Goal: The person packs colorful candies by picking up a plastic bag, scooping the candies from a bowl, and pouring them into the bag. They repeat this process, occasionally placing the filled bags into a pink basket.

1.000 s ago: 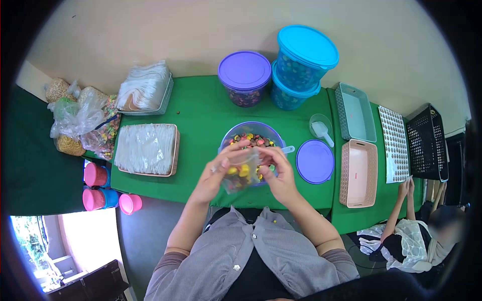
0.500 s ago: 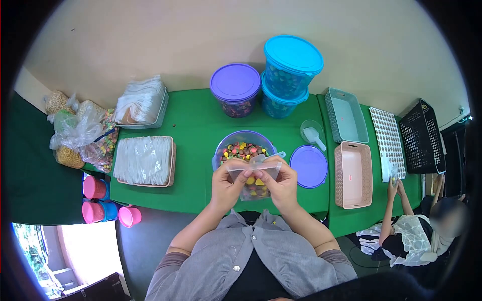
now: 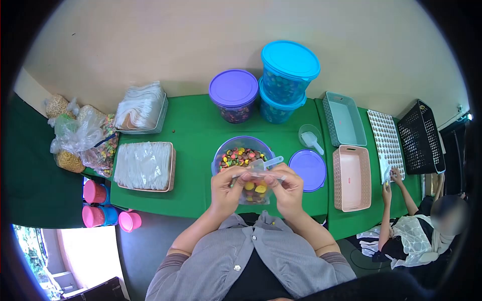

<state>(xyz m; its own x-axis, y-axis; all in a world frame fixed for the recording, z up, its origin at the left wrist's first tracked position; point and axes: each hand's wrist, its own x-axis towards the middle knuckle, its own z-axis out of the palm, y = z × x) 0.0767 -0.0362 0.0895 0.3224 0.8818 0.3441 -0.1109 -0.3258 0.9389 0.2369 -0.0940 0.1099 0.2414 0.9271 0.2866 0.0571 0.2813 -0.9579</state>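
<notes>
A clear plastic bag (image 3: 256, 193) with yellow and dark candies in it hangs between my two hands. My left hand (image 3: 227, 188) pinches the top edge on one side, and my right hand (image 3: 287, 188) pinches it on the other. Just beyond the bag, a purple-rimmed tub (image 3: 218, 150) holds loose multicoloured candies (image 3: 241, 156). In this tub rests a clear scoop (image 3: 272, 162), its handle pointing right. A round purple lid (image 3: 308, 170) lies on the green cloth right of the tub.
Lidded tubs (image 3: 233, 95) stand at the back. Baskets of plastic bags (image 3: 143, 165) are at left, beside filled bags (image 3: 75, 133). At right are a pink basket (image 3: 351, 178), a teal basket (image 3: 345, 120), a sticker sheet (image 3: 385, 138), a black basket (image 3: 420, 138) and a co-worker (image 3: 414, 236).
My hands have shifted the bag's top edge, which now looks narrower and flatter. The co-worker's hands have moved apart near the sticker sheet. The whole view has shifted slightly.
</notes>
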